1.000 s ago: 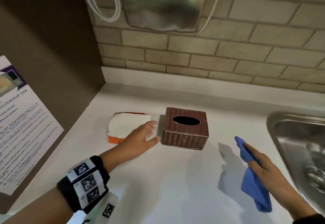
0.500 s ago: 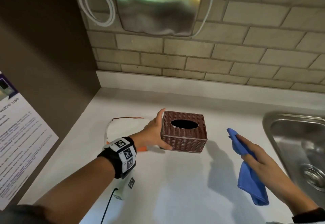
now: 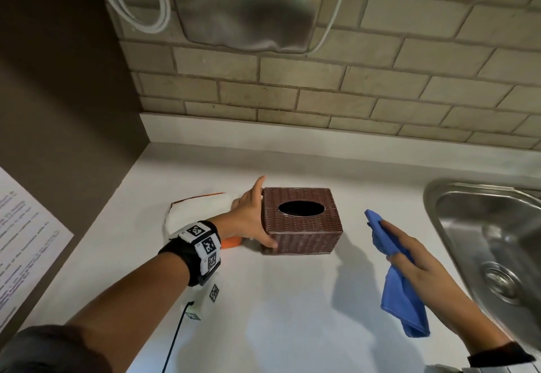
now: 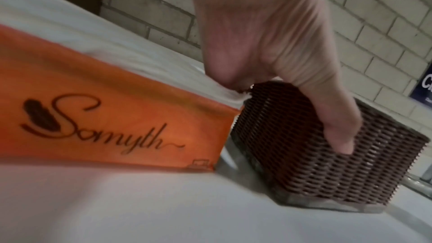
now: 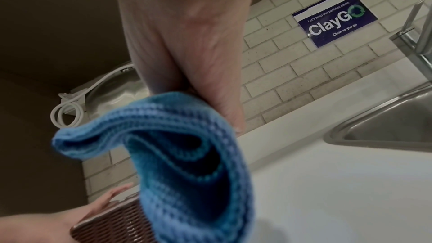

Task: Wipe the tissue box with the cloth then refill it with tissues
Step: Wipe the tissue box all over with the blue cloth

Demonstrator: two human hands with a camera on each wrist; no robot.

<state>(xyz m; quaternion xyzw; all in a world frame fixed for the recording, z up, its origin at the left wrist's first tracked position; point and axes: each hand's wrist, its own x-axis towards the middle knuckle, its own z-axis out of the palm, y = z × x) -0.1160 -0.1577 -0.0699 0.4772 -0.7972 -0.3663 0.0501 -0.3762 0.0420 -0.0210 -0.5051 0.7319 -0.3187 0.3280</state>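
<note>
A brown woven tissue box [image 3: 301,226] with a dark oval slot stands on the white counter [image 3: 278,314]. My left hand [image 3: 248,217] holds its left end, thumb on the front face and index finger up along the far corner. In the left wrist view the thumb [image 4: 336,136] presses the box's weave [image 4: 327,169]. An orange and white tissue pack [image 3: 199,208] lies just left of the box, its orange side [image 4: 105,117] printed. My right hand [image 3: 415,258] grips a folded blue cloth [image 3: 401,293] above the counter, right of the box and apart from it. The cloth [image 5: 187,163] hangs from the fingers.
A steel sink [image 3: 433,205] lies at the right, with a faucet [image 5: 418,30] behind it. A metal dryer [image 3: 248,3] and coiled white cord hang on the tiled wall above. A dark side wall with a paper notice [image 3: 23,241] closes the left. A black cable [image 3: 175,334] runs under my left forearm.
My left hand left the tissue pack and took hold of the box's left end. The right hand with the cloth rose slightly and stayed right of the box.
</note>
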